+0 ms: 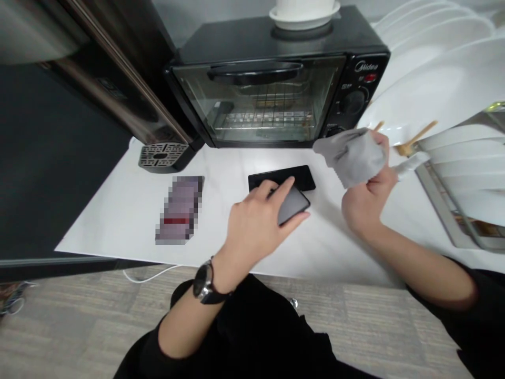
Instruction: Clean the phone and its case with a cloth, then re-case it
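Observation:
My left hand (258, 218), with a watch on its wrist, grips a smartphone (292, 204) by its edges, fingers along one side and thumb along the other. Just behind it, a second, black smartphone (303, 177) lies flat on the white counter, partly covered by my fingers. Raised above the counter on the right, my right hand (369, 200) is closed around a bunched grey cloth (351, 155), which hangs out toward the left. A blurred-out flat device (179, 210), phone-like in shape, rests on the counter further left.
At the back stands a black toaster oven (256, 100) with a white saucer (303, 21) on top. A drinks dispenser with a drip tray (163, 156) is at the left. White plates (442, 68) and a dish rack (453, 210) fill the right side. The counter (221, 252) ends close to my body.

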Demonstrator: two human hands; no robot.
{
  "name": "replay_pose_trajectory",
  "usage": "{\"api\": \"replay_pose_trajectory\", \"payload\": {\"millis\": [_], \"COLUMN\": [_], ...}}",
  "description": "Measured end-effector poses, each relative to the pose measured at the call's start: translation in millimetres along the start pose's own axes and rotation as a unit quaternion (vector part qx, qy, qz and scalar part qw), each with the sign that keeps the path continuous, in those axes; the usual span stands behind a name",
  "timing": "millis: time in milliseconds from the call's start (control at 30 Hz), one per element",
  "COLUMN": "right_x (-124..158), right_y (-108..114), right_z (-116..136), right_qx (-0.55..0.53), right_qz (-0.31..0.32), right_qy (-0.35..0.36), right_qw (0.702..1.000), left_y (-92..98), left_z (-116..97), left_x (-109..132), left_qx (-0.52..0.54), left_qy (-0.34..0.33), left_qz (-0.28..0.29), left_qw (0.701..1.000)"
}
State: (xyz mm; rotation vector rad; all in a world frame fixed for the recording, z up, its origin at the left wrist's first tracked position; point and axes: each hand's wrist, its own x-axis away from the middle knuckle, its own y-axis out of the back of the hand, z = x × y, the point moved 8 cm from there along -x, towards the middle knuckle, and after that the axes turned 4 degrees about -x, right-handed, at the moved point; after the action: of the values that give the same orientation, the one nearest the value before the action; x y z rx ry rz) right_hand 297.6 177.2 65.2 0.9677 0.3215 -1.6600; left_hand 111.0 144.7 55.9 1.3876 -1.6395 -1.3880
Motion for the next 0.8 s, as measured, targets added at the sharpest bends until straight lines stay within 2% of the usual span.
{"api": "replay_pose_trajectory", "payload": {"millis": [67,100,167,233,300,400,433,467,600,733,800], "right_x": [-1.9,-2.6,-3.8,-1.4,6.6,37.3,52.6,66.3,110.7,131.1,130.2], "right_y": [3.6,1.6,-12.2,-18.9,-16.8,-15.8,-18.8,-20.6,-47.5,-89.1,-88.4], "right_z": [2.2,4.5,9.3,13.3,15.3,16.1,17.9,22.4,60.6,93.8,92.1], "right_qx": [-0.009,-0.01,-0.005,0.01,0.041,0.107,0.128,0.155,0.208,0.131,0.113], "right_qz": [-0.046,-0.045,0.037,0.115,0.174,0.281,0.322,0.334,0.329,0.388,0.417], "right_qy": [0.018,0.026,0.044,0.067,0.079,0.05,0.035,0.027,0.027,0.05,0.066], "right_qw": [0.999,0.999,0.998,0.991,0.981,0.952,0.937,0.929,0.921,0.911,0.899], "left_y": [-19.3,-24.7,-26.4,-21.1,-15.1,-14.1,-15.4,-17.1,-21.3,-21.4,-21.2], "left_z": [-16.6,-23.7,-24.6,-6.8,20.7,47.1,50.9,52.4,49.9,48.6,51.0], "left_x": [17.4,25.7,42.6,60.4,78.1,98.5,102.2,103.9,99.4,97.1,98.6], "left_qx": [-0.057,-0.057,-0.032,-0.003,0.023,0.044,0.056,0.069,0.11,0.109,0.108], "left_qy": [-0.026,-0.05,-0.075,-0.059,-0.022,-0.01,-0.008,-0.007,0.005,0.005,0.017], "left_qz": [0.012,0.007,-0.008,-0.011,-0.008,0.001,-0.001,-0.004,-0.024,-0.026,-0.026], "left_qw": [0.998,0.997,0.997,0.998,0.999,0.999,0.998,0.998,0.994,0.994,0.994]}}
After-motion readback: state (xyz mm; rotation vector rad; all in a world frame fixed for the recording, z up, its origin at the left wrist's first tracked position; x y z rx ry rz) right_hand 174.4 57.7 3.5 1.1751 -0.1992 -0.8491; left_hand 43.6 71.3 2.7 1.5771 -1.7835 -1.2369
